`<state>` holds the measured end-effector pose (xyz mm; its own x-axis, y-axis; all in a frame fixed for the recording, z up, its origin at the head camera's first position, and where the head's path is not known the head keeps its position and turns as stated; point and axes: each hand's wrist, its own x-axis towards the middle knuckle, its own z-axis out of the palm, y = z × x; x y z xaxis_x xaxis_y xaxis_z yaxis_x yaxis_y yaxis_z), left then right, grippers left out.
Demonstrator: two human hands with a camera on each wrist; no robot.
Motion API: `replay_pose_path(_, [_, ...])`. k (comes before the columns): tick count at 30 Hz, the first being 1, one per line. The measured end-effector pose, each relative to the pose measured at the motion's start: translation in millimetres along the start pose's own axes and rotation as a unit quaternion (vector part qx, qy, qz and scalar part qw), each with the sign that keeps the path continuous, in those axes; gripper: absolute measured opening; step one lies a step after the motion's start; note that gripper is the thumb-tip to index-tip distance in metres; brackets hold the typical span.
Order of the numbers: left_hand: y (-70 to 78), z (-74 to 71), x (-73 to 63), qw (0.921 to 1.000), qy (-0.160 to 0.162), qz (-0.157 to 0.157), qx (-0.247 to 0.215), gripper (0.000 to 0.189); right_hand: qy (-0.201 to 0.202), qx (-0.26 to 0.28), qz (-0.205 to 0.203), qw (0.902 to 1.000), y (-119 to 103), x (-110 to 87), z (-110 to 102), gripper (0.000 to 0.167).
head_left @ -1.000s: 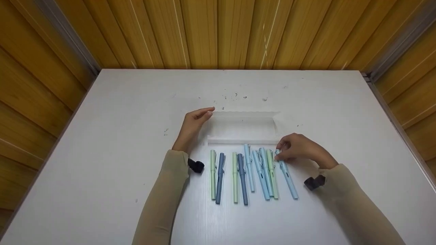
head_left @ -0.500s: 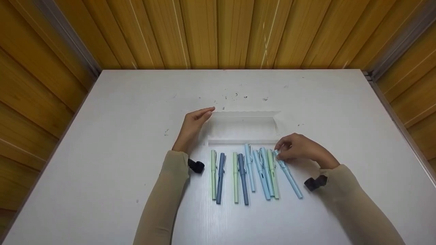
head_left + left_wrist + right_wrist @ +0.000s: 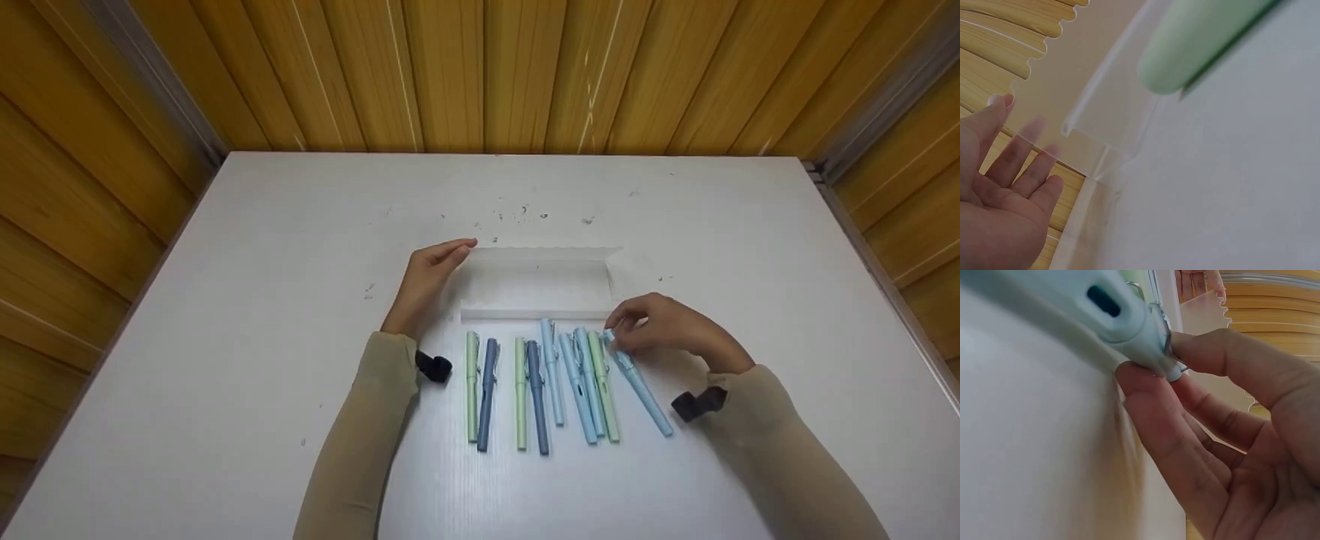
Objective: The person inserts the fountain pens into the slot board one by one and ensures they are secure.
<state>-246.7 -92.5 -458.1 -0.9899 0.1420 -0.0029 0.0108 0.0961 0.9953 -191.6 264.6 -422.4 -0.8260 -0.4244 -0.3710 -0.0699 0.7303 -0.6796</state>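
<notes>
My left hand [image 3: 433, 274] holds the left end of a clear plastic case [image 3: 540, 313] with a scalloped back edge. In the left wrist view, the thumb lies at that wavy edge and the fingers show through the see-through sheet [image 3: 1067, 67]. At the right, my right hand [image 3: 660, 328] pinches the clip end of a light blue pen [image 3: 646, 397] between thumb and fingers. That pen slants, its far end toward me and to the right. Up close in the right wrist view, the pen [image 3: 1123, 315] shows its metal clip and an oval slot.
In front of the case lie several capped pens: a green pen [image 3: 471, 386] and a dark blue pen [image 3: 487, 394] at left, another such pair, then light blue pens [image 3: 577, 394] and a green pen [image 3: 604, 390] beside the right hand. Small marks [image 3: 544, 216] dot the white table.
The light blue pen's lower end has swung right, away from the row, and its slot has turned out of the head view. The left hand keeps its place on the case.
</notes>
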Motion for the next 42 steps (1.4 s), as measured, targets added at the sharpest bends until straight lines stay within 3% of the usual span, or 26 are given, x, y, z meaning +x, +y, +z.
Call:
replay_pose_path(12, [0.6,-2.3,1.7,0.9999,-0.003,-0.009,0.011,0.033,0.002,0.007,-0.007,1.0,-1,-2.5,-5,0.028])
replay_pose_path(18, [-1.5,-1.7,1.8,0.9999,0.001,0.003,0.016,0.032,0.011,0.02,-0.009,0.9997,-5,-3.6,-10,0.031])
replay_pose_path(28, [-2.3,0.0,2.4,0.9997,0.002,-0.012,0.02,0.032,0.051,0.047,0.003,0.9976,-10,-2.2,-17,0.036])
replay_pose_path(42, [-2.3,-1.5,3.3,0.9999,0.0,0.005,0.016,0.033,0.122,0.072,0.0,0.9899,-27,0.1,-30,0.043])
